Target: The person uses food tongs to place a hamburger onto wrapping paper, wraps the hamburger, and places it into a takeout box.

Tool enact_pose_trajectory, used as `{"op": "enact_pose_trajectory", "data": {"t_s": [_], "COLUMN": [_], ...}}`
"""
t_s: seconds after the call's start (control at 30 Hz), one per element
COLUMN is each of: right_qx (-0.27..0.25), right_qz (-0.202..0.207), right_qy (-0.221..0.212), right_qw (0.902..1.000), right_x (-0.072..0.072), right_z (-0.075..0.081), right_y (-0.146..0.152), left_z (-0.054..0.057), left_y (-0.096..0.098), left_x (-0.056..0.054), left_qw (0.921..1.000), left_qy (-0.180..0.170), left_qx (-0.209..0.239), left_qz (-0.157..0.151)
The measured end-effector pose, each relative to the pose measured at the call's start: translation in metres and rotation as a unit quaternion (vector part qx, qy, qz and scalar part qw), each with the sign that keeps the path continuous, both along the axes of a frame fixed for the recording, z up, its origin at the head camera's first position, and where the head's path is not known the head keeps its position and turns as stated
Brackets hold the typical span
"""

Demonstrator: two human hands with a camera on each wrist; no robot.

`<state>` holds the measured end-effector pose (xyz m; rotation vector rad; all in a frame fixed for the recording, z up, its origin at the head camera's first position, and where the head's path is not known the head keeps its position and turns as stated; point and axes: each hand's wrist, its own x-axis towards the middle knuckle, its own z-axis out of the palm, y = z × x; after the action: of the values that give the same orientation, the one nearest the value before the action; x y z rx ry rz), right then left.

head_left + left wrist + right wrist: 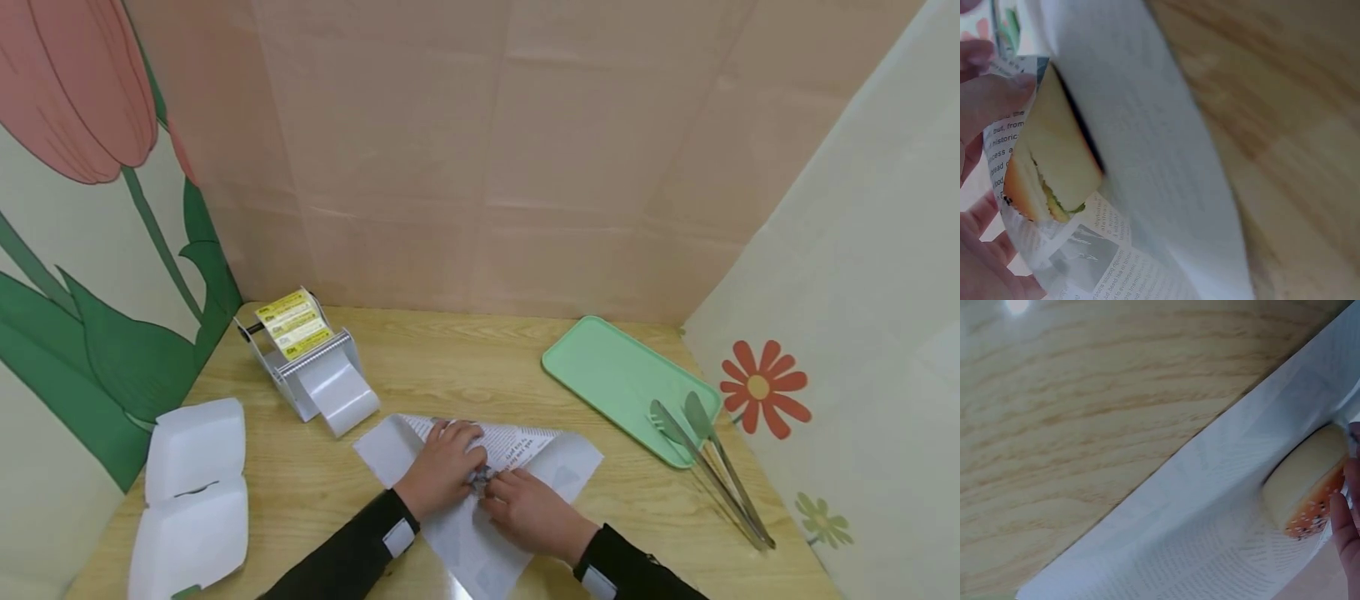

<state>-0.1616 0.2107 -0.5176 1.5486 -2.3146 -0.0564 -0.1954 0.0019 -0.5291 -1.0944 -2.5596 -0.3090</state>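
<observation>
At the wooden table's [450, 358] 6 o'clock, a seeded sandwich [1305, 481] is cradled in newsprint paper [525, 450], its long axis running roughly 7-to-1 o'clock in the right-wrist view; paper is pinched by left hand [444, 468] and right hand [534, 512].

"The," "from" and "historic" are showing on paper [1147, 144] at left in the left-wrist frame; on yellow labels [293, 322], left of center in the head frame, lettering is appearing illegible.
</observation>
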Motion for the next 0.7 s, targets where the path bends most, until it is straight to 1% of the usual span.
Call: {"op": "enact_pose_trajectory", "data": {"t_s": [0.1, 0.2, 0.3, 0.4, 0.47, 0.6, 0.7], "right_qx": [0.018, 0.045, 0.083, 0.116, 0.128, 0.125, 0.124], "right_qz": [0.029, 0.064, 0.102, 0.131, 0.142, 0.147, 0.152], "right_qy": [-0.002, -0.018, -0.027, -0.033, -0.039, -0.073, -0.067], "right_qw": [0.9994, 0.9968, 0.991, 0.984, 0.9807, 0.9785, 0.9784], "right_x": [0.01, 0.022, 0.034, 0.042, 0.045, 0.048, 0.048], "right_z": [0.003, 0.007, 0.013, 0.015, 0.015, 0.015, 0.015], "right_y": [-0.002, -0.005, -0.01, -0.012, -0.012, -0.011, -0.012], "left_z": [0.0, -0.001, -0.002, -0.002, -0.001, 0.001, 0.001], "left_y": [0.0, 0.0, 0.0, 0.0, 0.0, 0.001, 0.001], "left_x": [0.0, -0.001, -0.004, -0.005, -0.006, -0.005, -0.004], "left_qw": [1.0, 0.9999, 0.9997, 0.9997, 0.9999, 0.9998, 0.9997], "left_qy": [0.006, 0.016, 0.025, 0.023, 0.014, -0.002, -0.006], "left_qx": [-0.004, 0.001, 0.005, 0.001, -0.007, -0.017, -0.019], "left_qz": [-0.001, -0.005, -0.004, 0.0, 0.005, 0.012, 0.013]}}
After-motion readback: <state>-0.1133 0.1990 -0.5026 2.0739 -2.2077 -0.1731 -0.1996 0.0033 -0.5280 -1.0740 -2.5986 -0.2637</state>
